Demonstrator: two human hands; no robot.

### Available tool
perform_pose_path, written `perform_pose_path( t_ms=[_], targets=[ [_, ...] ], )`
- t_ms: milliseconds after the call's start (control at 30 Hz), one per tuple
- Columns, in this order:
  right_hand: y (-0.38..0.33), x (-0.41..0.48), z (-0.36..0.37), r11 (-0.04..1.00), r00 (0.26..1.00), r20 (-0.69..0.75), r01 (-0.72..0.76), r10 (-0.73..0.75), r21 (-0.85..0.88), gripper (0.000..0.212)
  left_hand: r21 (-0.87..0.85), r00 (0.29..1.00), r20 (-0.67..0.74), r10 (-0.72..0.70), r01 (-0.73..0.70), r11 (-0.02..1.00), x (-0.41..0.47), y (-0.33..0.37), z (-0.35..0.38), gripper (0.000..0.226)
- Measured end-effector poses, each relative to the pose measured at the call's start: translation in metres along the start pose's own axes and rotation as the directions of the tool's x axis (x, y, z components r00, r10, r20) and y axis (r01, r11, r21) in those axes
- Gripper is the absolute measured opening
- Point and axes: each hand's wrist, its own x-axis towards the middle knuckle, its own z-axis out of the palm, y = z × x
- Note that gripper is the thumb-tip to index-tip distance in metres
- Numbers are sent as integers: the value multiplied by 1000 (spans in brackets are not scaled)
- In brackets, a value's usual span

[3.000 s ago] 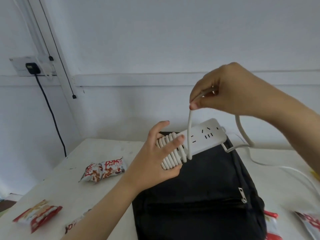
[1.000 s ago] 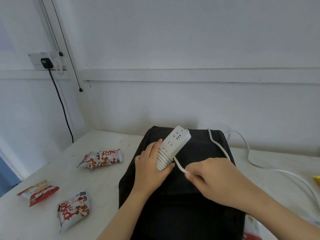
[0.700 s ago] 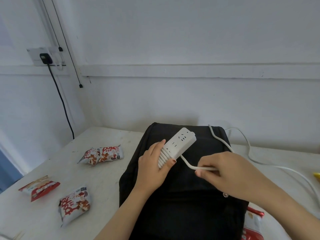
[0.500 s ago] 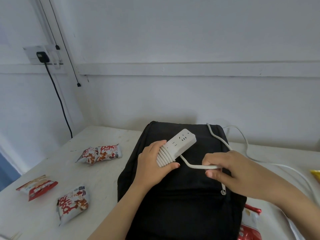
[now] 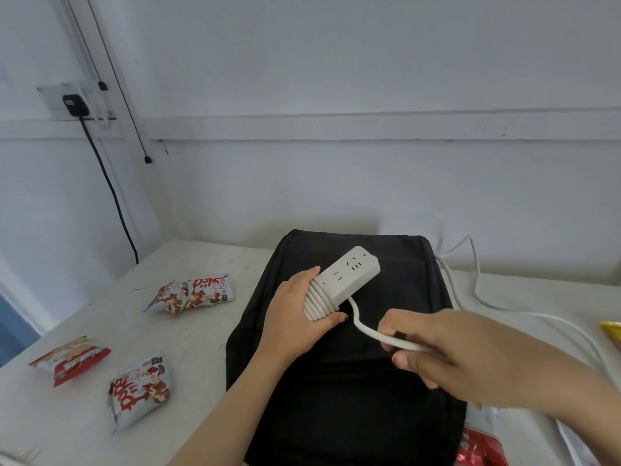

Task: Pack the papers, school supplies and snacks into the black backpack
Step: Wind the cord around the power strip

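The black backpack (image 5: 346,381) lies flat on the table in front of me. Above it my left hand (image 5: 295,324) grips a white power strip (image 5: 349,274) by the end where several turns of its cord are wound. My right hand (image 5: 447,358) pinches the loose white cord (image 5: 366,331) just right of the strip. Three snack packets lie on the table to the left: one white and red (image 5: 191,294), one red (image 5: 70,359), one white (image 5: 139,391). A red packet (image 5: 480,447) peeks out beside the backpack's right edge.
The rest of the cord (image 5: 524,312) trails over the white table (image 5: 201,348) to the right. A yellow wrapper (image 5: 611,332) shows at the right edge. A wall socket with a black plug (image 5: 75,104) sits at upper left, its cable hanging down.
My hands came down from chest height to just above the backpack. More cord is wound on the strip, and my right hand has slid lower along the loose cord.
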Motion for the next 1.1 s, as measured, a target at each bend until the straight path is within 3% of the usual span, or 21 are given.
perform_pose_path(
  t_ms=[100, 200, 333, 467, 633, 800, 967, 1100],
  targets=[
    [-7, -6, 3, 973, 995, -97, -6, -16, -231, 9, 5, 1000, 6, -5, 5, 1000, -1, 0, -1, 84],
    [-18, -9, 3, 922, 993, -99, 15, -58, -387, 19, 7, 1000, 22, 3, -3, 1000, -2, 1, -1, 85],
    [-40, 2, 7, 867, 953, -135, 180, -270, -465, 26, -20, 1000, 1, 27, -27, 999, -2, 4, -1, 78],
    [-47, 21, 12, 852, 959, 18, 259, -282, -455, 25, 2, 998, 2, 57, -57, 998, -1, 3, 2, 81],
    [-45, 43, -9, 842, 917, -160, 252, -365, -478, 17, -111, 992, 104, 65, -53, 992, -3, 6, 0, 93],
    [-45, 74, -51, 877, 891, -289, 203, -350, -436, 18, -169, 996, 80, 37, -23, 985, -12, 6, 5, 96],
    [-17, 111, -69, 927, 886, -401, 78, -233, -367, 17, -110, 984, 22, 175, -172, 979, -24, 13, -1, 110],
    [9, 130, -79, 986, 934, -352, -7, -54, -169, 16, -9, 940, -109, 324, -327, 945, -32, 11, -1, 97]
  ],
)
